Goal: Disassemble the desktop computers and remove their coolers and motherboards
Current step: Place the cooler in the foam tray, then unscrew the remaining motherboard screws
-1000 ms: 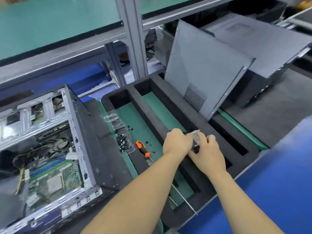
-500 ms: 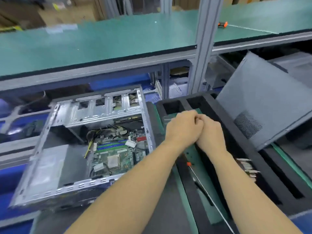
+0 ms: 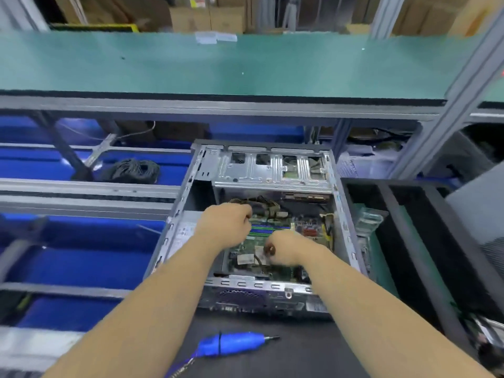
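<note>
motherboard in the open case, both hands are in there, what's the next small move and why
Probably unplug the cable bundle at the board's far edge. Both hands are inside the open case: the left hand is curled by those cables, the right hand over the motherboard. Wires still cross the board, so it likely can't lift yet. What each hand holds isn't clear.

Both bare forearms reach toward twelve o'clock. The left hand (image 3: 225,226) is curled, knuckles up; the right hand (image 3: 285,248), at its four o'clock, is curled too, thumb inward.
</note>
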The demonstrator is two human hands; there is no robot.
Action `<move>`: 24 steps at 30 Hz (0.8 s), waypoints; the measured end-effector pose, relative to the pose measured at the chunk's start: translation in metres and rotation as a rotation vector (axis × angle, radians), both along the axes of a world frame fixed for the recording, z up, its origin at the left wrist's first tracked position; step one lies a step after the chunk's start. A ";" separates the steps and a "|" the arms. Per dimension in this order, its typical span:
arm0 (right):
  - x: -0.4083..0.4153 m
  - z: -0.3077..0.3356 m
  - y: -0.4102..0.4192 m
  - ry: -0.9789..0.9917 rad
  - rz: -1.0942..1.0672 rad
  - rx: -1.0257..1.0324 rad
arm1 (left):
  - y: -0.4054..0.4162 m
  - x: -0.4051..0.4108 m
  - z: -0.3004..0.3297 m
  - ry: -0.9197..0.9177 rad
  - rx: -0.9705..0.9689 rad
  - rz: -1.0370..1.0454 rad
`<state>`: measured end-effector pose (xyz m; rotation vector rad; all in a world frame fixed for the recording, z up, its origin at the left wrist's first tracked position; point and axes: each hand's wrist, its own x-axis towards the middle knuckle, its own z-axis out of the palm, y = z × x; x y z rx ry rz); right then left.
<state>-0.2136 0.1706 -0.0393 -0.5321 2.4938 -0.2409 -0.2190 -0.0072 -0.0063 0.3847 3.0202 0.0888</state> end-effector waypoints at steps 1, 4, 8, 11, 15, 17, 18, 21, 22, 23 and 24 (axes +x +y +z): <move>0.000 -0.003 -0.002 -0.046 0.042 0.037 | 0.002 -0.002 0.000 -0.028 -0.054 -0.014; -0.005 -0.005 -0.002 -0.084 0.029 0.022 | 0.009 -0.009 0.003 -0.081 -0.240 -0.079; -0.014 -0.010 0.012 0.091 -0.126 0.037 | 0.033 -0.008 -0.006 -0.112 -0.373 -0.266; -0.009 -0.015 0.021 0.001 -0.074 0.097 | 0.045 -0.004 -0.030 -0.305 -0.238 -0.275; -0.004 -0.022 0.011 0.009 0.056 0.178 | 0.036 -0.006 -0.041 -0.514 -0.102 -0.159; -0.005 -0.022 0.006 0.015 0.067 0.192 | 0.031 -0.005 -0.045 -0.551 -0.112 -0.125; -0.005 -0.023 0.004 0.015 0.072 0.201 | 0.030 -0.004 -0.047 -0.560 -0.110 -0.112; -0.004 -0.023 0.002 0.031 0.089 0.212 | 0.032 -0.005 -0.052 -0.529 -0.079 -0.122; -0.004 -0.023 0.001 0.040 0.096 0.213 | 0.033 -0.006 -0.052 -0.505 -0.076 -0.141; -0.004 -0.023 0.001 0.045 0.100 0.212 | 0.033 -0.007 -0.052 -0.486 -0.078 -0.160; -0.003 -0.023 0.000 0.047 0.103 0.213 | 0.034 -0.008 -0.052 -0.471 -0.081 -0.177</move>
